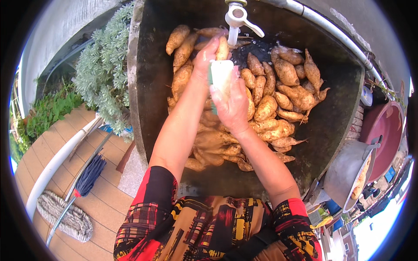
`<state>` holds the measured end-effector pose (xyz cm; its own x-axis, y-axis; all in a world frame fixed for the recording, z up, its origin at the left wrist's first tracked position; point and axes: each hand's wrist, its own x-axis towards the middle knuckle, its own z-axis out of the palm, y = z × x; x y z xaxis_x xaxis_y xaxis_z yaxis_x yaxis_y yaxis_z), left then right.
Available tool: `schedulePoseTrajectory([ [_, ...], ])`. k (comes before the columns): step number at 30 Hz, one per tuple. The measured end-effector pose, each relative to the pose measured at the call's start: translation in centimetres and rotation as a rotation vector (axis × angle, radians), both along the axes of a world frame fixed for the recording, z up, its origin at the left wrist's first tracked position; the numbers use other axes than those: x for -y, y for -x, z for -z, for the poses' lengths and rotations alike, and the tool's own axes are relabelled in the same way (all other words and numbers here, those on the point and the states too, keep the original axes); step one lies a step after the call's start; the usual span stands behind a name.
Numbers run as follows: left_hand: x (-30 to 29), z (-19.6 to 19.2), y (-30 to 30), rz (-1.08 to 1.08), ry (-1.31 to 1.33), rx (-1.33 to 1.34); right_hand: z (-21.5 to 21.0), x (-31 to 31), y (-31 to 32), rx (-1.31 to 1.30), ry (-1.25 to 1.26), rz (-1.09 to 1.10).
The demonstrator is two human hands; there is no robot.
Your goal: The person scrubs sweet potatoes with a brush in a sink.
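The patterned shirt (217, 226) lies nearest, and beyond it the left grip (206, 56) curls around a sweet potato (222, 48) just beside the tap (237, 14), likely stiff, slippery and best held mid-body, while the right grip (233, 105) clasps a white block (222, 74).

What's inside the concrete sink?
Soil-streaked sweet potatoes piled across the sink, some hazy under murky water. The left hand and right hand are over the pile. Hidden: the sink floor beneath it and whatever the forearms cover.
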<state>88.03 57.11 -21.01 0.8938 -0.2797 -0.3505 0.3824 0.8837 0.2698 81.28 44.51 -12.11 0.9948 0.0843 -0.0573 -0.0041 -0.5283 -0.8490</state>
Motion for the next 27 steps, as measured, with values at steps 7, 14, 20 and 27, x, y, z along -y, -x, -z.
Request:
schedulePoseTrajectory([
  [7,4.3,-2.1,0.2,-0.139,-0.327,-0.247,4.4,2.7,-9.5,-0.041,-0.194,0.222],
  [14,1.0,-0.6,0.0,-0.063,-0.189,-0.188,1.0,-0.4,0.6,0.005,-0.133,0.111],
  [20,3.8,-2.1,1.7,-0.065,-0.317,-0.262,2.3,2.2,-7.9,-0.091,-0.197,0.193],
  [27,1.2,-1.3,-0.7,-0.135,-0.495,-0.196,0.3,0.7,-1.2,-0.081,-0.079,0.021],
])
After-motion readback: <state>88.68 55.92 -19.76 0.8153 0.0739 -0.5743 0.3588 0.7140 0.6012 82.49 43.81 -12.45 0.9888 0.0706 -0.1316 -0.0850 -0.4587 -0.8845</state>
